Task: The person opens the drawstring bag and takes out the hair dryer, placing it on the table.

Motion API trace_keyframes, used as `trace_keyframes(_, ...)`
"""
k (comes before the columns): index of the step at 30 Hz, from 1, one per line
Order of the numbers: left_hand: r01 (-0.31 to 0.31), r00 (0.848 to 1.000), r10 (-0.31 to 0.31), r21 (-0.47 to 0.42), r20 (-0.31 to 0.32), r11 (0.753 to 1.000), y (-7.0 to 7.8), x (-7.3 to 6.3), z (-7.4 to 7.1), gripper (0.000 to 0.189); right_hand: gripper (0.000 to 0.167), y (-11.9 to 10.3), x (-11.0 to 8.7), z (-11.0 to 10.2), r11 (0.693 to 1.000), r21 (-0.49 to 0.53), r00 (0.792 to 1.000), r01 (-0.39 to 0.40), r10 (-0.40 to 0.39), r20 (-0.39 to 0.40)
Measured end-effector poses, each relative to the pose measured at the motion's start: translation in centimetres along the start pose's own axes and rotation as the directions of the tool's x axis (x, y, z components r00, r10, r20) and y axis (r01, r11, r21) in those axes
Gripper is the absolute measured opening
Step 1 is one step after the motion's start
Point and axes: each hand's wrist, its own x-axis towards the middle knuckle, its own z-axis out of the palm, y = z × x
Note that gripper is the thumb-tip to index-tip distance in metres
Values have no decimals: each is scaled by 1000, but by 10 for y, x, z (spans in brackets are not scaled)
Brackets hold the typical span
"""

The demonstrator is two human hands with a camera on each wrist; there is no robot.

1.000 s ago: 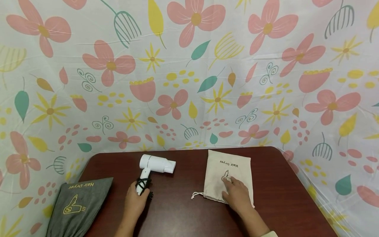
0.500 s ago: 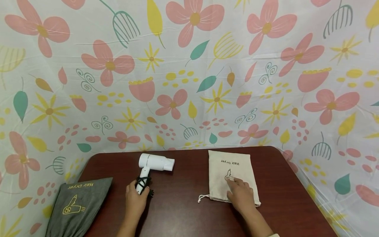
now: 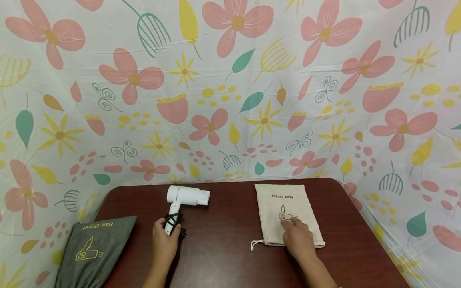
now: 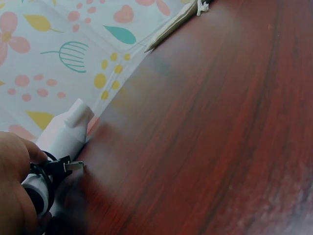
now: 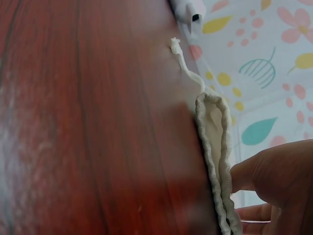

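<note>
My left hand grips the handle of a white hair dryer, whose nozzle points right. A black cord is wrapped round that handle; the left wrist view shows its plug sticking out beside the fingers. On the right lies a beige drawstring pouch printed "Hair Dryer", flat on the table. My right hand rests on the pouch's lower half, fingers reaching over the printed dryer picture. In the right wrist view the pouch's mouth gapes slightly, and a knotted white drawstring trails from its corner.
A dark grey pouch with a gold hair dryer print lies at the table's left edge. The brown wooden table has rounded back corners. A flower-patterned cloth hangs behind it and along both sides.
The beige pouch has slid right and turned a little under my right hand, which moved with it. The hair dryer has shifted slightly left and back in my left hand.
</note>
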Motion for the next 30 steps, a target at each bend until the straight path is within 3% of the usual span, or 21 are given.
trace_keyframes(5, 3, 1000, -4, -12, -22, 1000, 2, 1, 1, 60, 40, 5, -1, 0, 1000, -24, 1000, 8, -8, -30)
trace_keyframes(21, 33, 999, -35, -62, -37, 998, 1, 7, 5, 62, 54, 26, 1, -4, 997, -44, 996, -58, 61, 58)
trace_keyframes(30, 59, 998, -59, -89, 4, 994, -2, 11, 7, 65, 52, 38, 5, -4, 998, -44, 998, -51, 52, 40)
